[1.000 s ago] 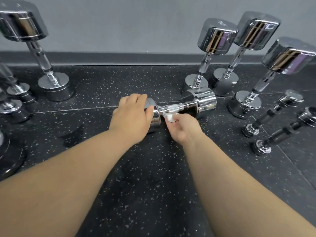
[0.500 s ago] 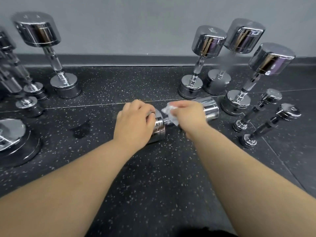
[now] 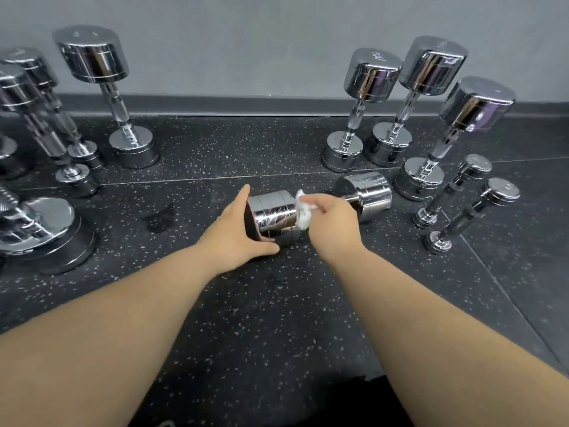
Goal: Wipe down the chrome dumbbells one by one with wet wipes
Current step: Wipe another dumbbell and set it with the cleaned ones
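A chrome dumbbell [image 3: 275, 215] lies on its side on the black speckled floor, its far head [image 3: 368, 191] pointing right. My left hand [image 3: 238, 232] rests flat against the end face of the near head, fingers straight and thumb on the floor. My right hand [image 3: 331, 220] pinches a crumpled white wet wipe [image 3: 303, 212] and holds it against the inner side of the near head, over the handle, which it hides.
Three chrome dumbbells [image 3: 363, 118] stand upright at the back right, with two small dark-handled ones [image 3: 455, 189] lying right of them. Several more stand and lie at the left [image 3: 104, 97]. A wet patch [image 3: 160, 218] marks the floor. A grey wall runs behind.
My left hand has left the top of the near head and now lies flat on its end face. My right hand with the wipe moved from under the handle to over it.
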A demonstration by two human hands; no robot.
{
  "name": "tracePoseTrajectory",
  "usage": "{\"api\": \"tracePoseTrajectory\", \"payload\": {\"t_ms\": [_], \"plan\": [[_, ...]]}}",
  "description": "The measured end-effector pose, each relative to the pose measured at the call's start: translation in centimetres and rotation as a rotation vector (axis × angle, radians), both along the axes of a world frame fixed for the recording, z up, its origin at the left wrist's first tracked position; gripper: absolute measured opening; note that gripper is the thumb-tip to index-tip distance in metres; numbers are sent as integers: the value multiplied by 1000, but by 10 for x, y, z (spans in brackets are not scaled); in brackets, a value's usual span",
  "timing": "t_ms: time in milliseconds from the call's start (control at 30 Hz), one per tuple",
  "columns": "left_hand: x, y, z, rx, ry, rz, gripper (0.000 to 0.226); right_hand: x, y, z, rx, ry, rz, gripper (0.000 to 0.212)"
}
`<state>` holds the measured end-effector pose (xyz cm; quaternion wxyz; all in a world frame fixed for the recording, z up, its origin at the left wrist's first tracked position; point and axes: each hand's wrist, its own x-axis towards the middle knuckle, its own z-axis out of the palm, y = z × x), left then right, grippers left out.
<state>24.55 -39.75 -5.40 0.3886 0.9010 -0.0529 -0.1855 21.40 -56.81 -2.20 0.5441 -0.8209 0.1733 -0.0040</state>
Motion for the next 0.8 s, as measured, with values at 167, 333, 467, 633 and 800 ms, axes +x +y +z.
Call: {"api": "tracePoseTrajectory", "payload": {"t_ms": [167,333,467,633,800], "plan": [[12,-1,-29,51,-23,19,144,25,16,-17,-64,26,-1,36],[16,-7,-45,38,-166,59,131,32,22,-41,-104,-110,77,38],[23,-9,-45,-15,-153,103,124,46,-6,-25,-332,-70,335,39],[25,-7,-41,-66,-97,141,120,71,-29,-17,-1104,141,817,50],[21,-11,-37,-70,-107,132,97,80,-20,-31,-1065,-18,729,24]]}}
